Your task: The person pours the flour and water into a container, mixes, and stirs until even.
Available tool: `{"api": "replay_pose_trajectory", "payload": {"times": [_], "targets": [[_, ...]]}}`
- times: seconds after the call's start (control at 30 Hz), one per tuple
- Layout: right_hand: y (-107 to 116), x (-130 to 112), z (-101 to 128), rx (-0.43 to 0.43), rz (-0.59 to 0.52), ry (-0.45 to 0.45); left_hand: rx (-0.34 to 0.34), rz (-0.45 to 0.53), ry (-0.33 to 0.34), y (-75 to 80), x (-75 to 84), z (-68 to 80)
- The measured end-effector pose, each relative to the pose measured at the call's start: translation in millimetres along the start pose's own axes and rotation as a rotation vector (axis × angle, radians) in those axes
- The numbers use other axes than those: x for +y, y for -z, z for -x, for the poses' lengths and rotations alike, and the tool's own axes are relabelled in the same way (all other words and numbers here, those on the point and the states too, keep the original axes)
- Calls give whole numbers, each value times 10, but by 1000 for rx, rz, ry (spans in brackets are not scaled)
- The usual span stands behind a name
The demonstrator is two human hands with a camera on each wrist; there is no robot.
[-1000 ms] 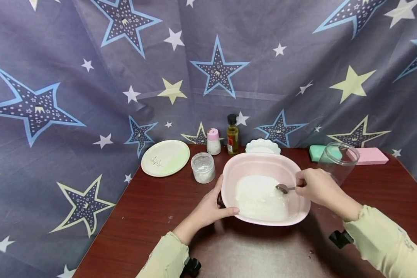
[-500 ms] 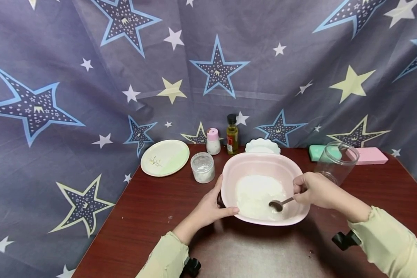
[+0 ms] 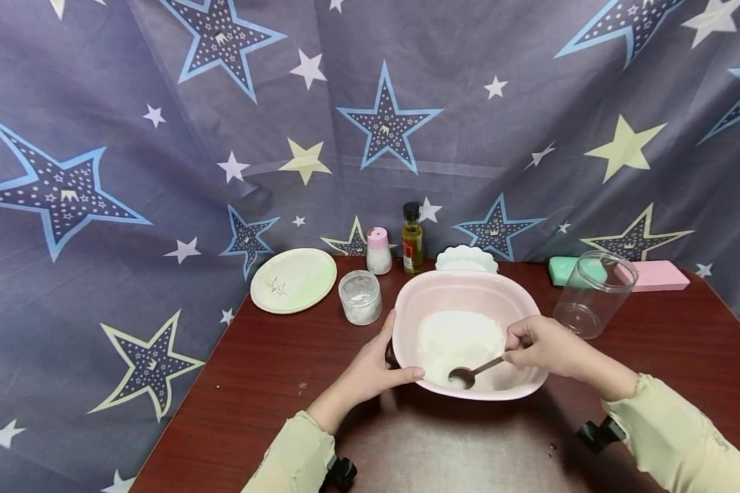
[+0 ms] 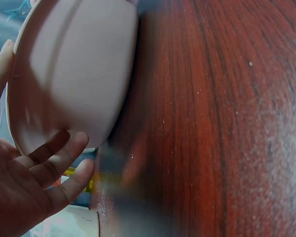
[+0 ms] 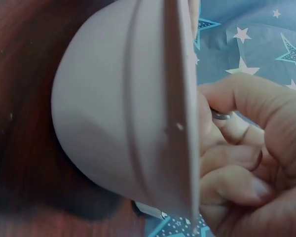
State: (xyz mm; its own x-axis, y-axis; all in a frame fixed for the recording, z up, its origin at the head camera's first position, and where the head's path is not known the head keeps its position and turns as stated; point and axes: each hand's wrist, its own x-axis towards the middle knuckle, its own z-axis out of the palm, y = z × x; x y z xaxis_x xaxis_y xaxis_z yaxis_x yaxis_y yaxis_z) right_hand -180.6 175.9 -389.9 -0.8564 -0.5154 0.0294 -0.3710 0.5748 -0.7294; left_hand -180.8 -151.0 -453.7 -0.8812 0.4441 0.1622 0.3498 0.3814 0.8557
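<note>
A pink basin [image 3: 469, 291] with white powdery contents [image 3: 459, 339] stands on the table in the head view. My left hand [image 3: 370, 366] holds its left side, thumb at the rim. The left wrist view shows that hand's fingers [image 4: 61, 160] against the outer wall of the basin [image 4: 89, 64]. Over the basin's right side, my right hand [image 3: 545, 346] pinches a spoon [image 3: 462, 376] by the handle. The spoon's bowl is at the white contents near the front wall. In the right wrist view the basin wall hides most of the spoon; the handle's end [image 5: 220, 115] shows between the fingers.
Behind the basin stand a plate [image 3: 292, 281], a small clear jar of white stuff [image 3: 360, 298], a pink-capped shaker [image 3: 379, 252], an oil bottle [image 3: 412, 239] and a white scalloped dish [image 3: 466, 259]. To the right are a large clear jar [image 3: 592, 298] and green [image 3: 564, 272] and pink blocks [image 3: 660, 276].
The spoon's bowl has moved left and toward the basin's front, the right hand following over the basin. The left hand and basin have stayed in place.
</note>
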Motion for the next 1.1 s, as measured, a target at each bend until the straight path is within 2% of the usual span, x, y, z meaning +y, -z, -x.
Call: {"api": "replay_pose_trajectory", "payload": {"times": [0.23,0.53,0.77,1.1], "targets": [[-129,-18,-65,123,83,16,3,-27,8,0,2,4],[-268,-31,-174,219,97,58,8,-22,7,6,23,11],[-374,-38,-272,280,72,31,5,-23,14,0,1,9],[-437,-91,-398,363,117,-37,4,-21,1,2,8,7]]}}
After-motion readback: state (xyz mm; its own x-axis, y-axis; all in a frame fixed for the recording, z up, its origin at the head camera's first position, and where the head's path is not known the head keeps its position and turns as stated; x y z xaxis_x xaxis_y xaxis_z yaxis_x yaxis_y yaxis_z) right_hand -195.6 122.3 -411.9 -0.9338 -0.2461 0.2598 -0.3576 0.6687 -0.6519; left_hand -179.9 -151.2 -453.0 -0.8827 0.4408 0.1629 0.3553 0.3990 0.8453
